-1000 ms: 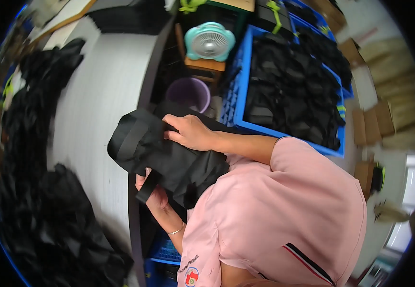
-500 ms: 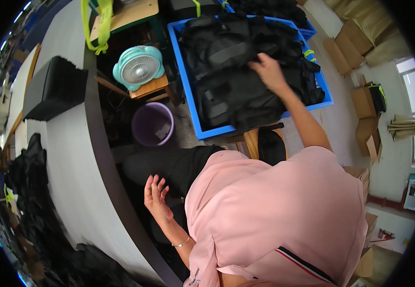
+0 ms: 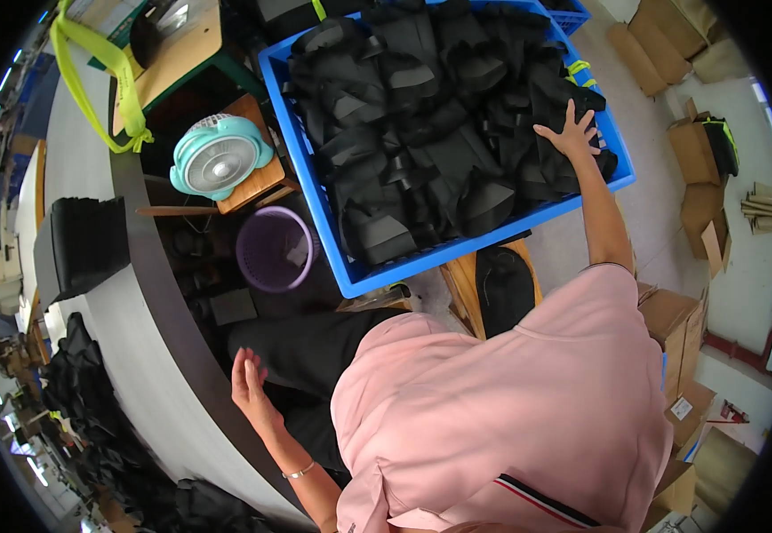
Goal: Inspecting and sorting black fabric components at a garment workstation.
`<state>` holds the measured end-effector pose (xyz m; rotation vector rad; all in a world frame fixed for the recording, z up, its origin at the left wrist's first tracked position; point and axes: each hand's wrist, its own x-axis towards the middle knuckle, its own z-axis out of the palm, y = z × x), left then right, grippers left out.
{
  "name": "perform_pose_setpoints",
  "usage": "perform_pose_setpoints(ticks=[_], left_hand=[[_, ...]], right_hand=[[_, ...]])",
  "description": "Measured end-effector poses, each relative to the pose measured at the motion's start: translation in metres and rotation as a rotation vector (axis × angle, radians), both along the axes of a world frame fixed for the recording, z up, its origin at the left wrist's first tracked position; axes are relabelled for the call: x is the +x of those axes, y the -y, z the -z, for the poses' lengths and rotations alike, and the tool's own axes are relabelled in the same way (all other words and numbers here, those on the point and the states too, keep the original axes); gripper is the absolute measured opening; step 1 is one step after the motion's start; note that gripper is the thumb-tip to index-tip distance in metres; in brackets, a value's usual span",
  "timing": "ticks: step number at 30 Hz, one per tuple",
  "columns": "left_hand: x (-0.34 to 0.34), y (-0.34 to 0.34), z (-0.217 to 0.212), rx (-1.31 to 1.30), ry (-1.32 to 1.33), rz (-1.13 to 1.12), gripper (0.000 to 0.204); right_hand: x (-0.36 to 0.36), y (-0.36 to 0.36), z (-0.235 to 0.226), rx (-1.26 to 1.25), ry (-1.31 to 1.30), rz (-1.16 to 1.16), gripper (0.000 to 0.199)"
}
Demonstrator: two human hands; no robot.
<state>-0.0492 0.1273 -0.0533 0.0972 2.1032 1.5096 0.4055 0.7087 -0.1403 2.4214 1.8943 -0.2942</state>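
My right hand [image 3: 574, 138] reaches out with fingers spread and rests on the black fabric pieces [image 3: 444, 169] at the right side of the blue crate [image 3: 350, 282]. These pieces look like sewn black parts with curved flaps and fill the crate in rows. Nothing is gripped in that hand. By my lap, next to the grey table edge, my left hand [image 3: 256, 395] hangs in the air, its fingers loosely extended and holding nothing. A bracelet circles the left wrist.
A turquoise fan [image 3: 217, 162] stands on a wooden stool [image 3: 257, 182], left of the crate. Below it is a purple basket [image 3: 248, 258]. The grey table [image 3: 150, 346] runs along my left, bearing a black block-shaped piece [image 3: 84, 244] and black fabric [image 3: 92, 382]. Cardboard boxes [image 3: 695, 155] line the right.
My right hand has moved from the crate's middle to its right side, and its fingers have spread. My left hand has shifted slightly left. My view has shifted a little.
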Motion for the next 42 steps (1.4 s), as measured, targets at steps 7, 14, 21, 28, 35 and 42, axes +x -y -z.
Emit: perform_pose_setpoints(ticks=[7,14,21,28,35,42], left_hand=[[0.018,-0.151,0.019,-0.088,-0.418,0.695,0.072],[0.054,-0.208,0.106,-0.229,-0.364,0.842,0.117],[0.048,-0.233,0.124,-0.255,-0.512,0.840,0.106],[0.040,-0.236,0.137,-0.192,-0.523,0.764,0.095],[0.042,-0.225,0.139,-0.207,-0.669,0.751,0.095],[0.055,-0.216,0.117,-0.358,-1.082,1.117,0.069]], right_hand=[[0.019,-0.015,0.051,-0.193,-0.116,0.015,0.132],[0.022,-0.015,0.141,-0.316,-0.172,-0.034,0.131],[0.008,-0.027,0.201,-0.441,-0.090,-0.020,0.127],[0.024,-0.043,0.187,-0.353,-0.130,-0.125,0.135],[-0.063,0.025,0.030,0.270,0.487,-0.507,0.069],[-0.216,0.123,0.033,-0.120,-0.263,-1.608,0.089]])
